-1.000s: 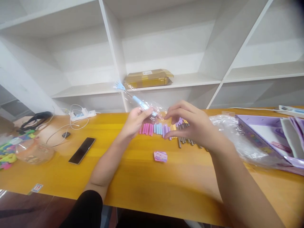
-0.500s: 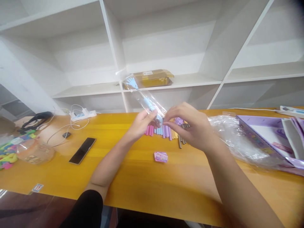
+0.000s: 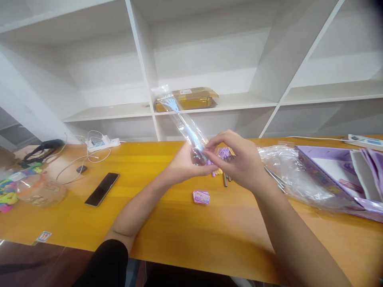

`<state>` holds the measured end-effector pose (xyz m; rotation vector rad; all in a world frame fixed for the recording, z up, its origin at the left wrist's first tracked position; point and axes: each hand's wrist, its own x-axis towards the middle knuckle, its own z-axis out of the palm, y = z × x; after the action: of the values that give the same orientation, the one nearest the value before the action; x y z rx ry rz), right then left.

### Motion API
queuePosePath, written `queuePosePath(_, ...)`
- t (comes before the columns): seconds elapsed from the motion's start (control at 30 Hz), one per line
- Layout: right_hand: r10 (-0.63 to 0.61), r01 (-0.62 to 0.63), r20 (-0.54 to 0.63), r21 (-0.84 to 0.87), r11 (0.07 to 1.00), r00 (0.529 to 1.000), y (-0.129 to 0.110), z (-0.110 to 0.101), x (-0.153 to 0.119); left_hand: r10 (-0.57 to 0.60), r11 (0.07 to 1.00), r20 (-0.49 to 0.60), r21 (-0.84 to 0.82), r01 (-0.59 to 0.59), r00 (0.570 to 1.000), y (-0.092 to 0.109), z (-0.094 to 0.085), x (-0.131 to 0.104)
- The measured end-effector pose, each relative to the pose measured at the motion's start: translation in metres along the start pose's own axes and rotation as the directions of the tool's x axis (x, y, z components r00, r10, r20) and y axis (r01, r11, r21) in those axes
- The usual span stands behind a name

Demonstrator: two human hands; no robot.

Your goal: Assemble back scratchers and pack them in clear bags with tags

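A blue hand-shaped stick [image 3: 191, 134] lies inside a clear plastic sleeve [image 3: 180, 122], tilted with its small blue hand toward the upper left. My left hand [image 3: 189, 162] is wrapped round the lower part of the sleeve. With thumb and forefinger, my right hand [image 3: 231, 155] pinches the sleeve's lower end. Behind my hands lie purple pieces [image 3: 224, 152] and dark metal tubes [image 3: 225, 179], partly hidden. A small stack of pink and purple cards [image 3: 201, 197] sits on the table below my hands.
A black phone [image 3: 102, 189], a power strip [image 3: 103, 144] with white cables and a plastic jar [image 3: 40, 189] are at left. Crumpled clear bags [image 3: 302, 175], metal rods [image 3: 277, 180] and a purple box [image 3: 329, 169] are at right. A brown taped package [image 3: 194, 98] rests on the shelf.
My left hand has turned, its thumb now lower and its fingers wrapped round the sleeve, covering more of the coloured tubes. The sleeve's top has swung slightly right.
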<state>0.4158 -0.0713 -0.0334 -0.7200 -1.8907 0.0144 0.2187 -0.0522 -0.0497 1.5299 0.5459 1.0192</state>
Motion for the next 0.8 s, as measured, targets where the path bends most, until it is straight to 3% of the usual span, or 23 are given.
queuePosePath(0.13,0.001,-0.002,0.001,0.090,0.996,1.000,0.006,-0.009,0.001,-0.034,0.991,0.022,-0.131,0.037,0.999,0.002,-0.003,0.004)
queuePosePath(0.27,-0.077,0.061,0.104,0.141,0.988,0.992,0.009,-0.024,0.003,-0.085,0.974,-0.028,-0.213,0.077,0.996,0.008,-0.007,0.008)
queuePosePath(0.37,-0.143,0.133,0.172,0.071,0.989,0.975,0.007,-0.031,0.004,-0.092,0.980,-0.054,-0.183,0.081,0.994,0.010,-0.007,0.008)
queuePosePath(0.5,-0.186,0.182,0.147,0.040,0.982,0.971,0.002,-0.027,0.005,-0.117,0.986,-0.001,-0.115,0.116,0.993,0.009,-0.006,0.007)
queuePosePath(0.6,-0.170,0.161,0.138,0.073,0.984,0.976,-0.001,-0.021,0.005,-0.083,0.995,0.036,-0.049,0.084,0.996,0.008,-0.006,0.005)
queuePosePath(0.8,-0.058,0.056,0.128,0.024,0.998,0.990,-0.003,-0.014,0.005,-0.093,0.993,-0.002,0.073,0.093,0.996,0.008,-0.012,0.004)
